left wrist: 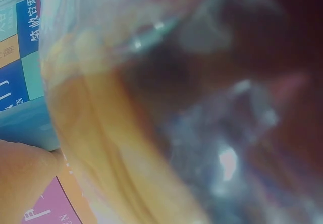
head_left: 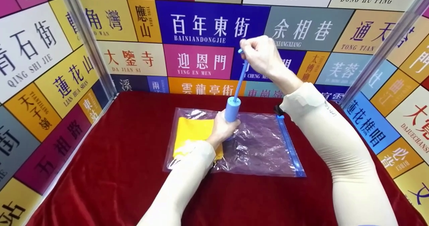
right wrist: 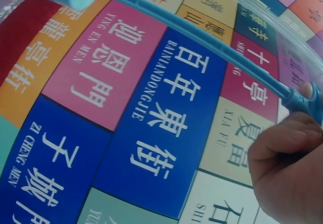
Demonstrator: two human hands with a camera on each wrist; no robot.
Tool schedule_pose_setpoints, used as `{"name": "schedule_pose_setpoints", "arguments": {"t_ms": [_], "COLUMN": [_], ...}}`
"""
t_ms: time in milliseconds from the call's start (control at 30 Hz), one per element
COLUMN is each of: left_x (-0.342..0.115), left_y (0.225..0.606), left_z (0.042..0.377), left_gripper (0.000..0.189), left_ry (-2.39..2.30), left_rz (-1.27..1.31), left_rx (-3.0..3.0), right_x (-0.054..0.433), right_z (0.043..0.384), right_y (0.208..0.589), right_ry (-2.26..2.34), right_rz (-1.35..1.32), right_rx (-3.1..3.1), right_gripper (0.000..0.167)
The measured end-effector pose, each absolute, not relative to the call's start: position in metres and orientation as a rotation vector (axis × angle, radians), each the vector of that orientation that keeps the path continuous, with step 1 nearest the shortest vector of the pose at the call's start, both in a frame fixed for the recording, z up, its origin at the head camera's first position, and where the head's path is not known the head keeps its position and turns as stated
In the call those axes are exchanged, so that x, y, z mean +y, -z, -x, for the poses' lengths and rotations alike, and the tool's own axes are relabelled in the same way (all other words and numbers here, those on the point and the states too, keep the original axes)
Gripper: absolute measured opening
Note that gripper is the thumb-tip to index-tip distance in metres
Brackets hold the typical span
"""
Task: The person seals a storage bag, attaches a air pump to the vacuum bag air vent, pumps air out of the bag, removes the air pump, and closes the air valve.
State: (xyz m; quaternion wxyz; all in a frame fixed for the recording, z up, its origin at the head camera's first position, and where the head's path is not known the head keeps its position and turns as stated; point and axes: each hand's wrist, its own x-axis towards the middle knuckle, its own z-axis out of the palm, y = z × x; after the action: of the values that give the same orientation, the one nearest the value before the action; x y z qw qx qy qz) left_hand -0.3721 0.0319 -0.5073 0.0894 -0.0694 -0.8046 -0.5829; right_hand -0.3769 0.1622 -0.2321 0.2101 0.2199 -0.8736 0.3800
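Observation:
A blue hand pump [head_left: 232, 109] stands over a clear plastic storage bag [head_left: 258, 145], its rod drawn far out of the barrel. My left hand [head_left: 223, 127] grips the barrel low down, against the bag. Up high, my right hand [head_left: 263, 53] holds the handle at the rod's top; in the right wrist view its curled fingers [right wrist: 282, 143] wrap the blue handle [right wrist: 305, 103]. Inside the bag's left half lies a folded yellow cloth [head_left: 192, 132], partly hidden by my left forearm. A blue zip strip [head_left: 290, 145] runs down the bag's right edge. Close up, wrinkled plastic [left wrist: 227, 158] fills the left wrist view.
A dark red cloth [head_left: 100, 165] covers the table. Behind and on both sides stand panels [head_left: 207, 25] printed with coloured blocks of lettering. Clear upright strips [head_left: 90, 35] mark the panel corners at left and right.

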Motion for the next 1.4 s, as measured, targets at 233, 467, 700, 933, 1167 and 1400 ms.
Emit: {"name": "schedule_pose_setpoints", "arguments": {"t_ms": [233, 467, 700, 933, 1167, 1400], "left_x": [0.032, 0.032, 0.030, 0.030, 0.028, 0.029], "left_y": [0.505, 0.506, 0.510, 0.512, 0.521, 0.510], "left_z": [0.371, 0.370, 0.374, 0.376, 0.386, 0.377], "left_gripper": [0.038, 0.039, 0.033, 0.035, 0.034, 0.034], "left_ry": [1.791, 1.821, 1.738, 1.725, 1.792, 1.793], "left_rz": [0.203, 0.218, 0.264, 0.295, 0.348, 0.280], "left_rx": [-2.386, -2.359, -2.369, -2.360, -2.286, -2.364], "right_x": [0.158, 0.158, 0.157, 0.157, 0.157, 0.158], "right_z": [0.377, 0.380, 0.382, 0.383, 0.383, 0.381], "right_y": [0.253, 0.284, 0.318, 0.341, 0.352, 0.349], "right_ry": [-1.010, -0.940, -0.812, -0.837, -0.950, -0.983], "right_rz": [-0.675, -0.767, -0.825, -0.844, -0.827, -0.806], "right_rx": [-2.602, -2.748, -2.850, -2.838, -2.734, -2.724], "right_gripper": [0.054, 0.054, 0.048, 0.046, 0.046, 0.047]}}
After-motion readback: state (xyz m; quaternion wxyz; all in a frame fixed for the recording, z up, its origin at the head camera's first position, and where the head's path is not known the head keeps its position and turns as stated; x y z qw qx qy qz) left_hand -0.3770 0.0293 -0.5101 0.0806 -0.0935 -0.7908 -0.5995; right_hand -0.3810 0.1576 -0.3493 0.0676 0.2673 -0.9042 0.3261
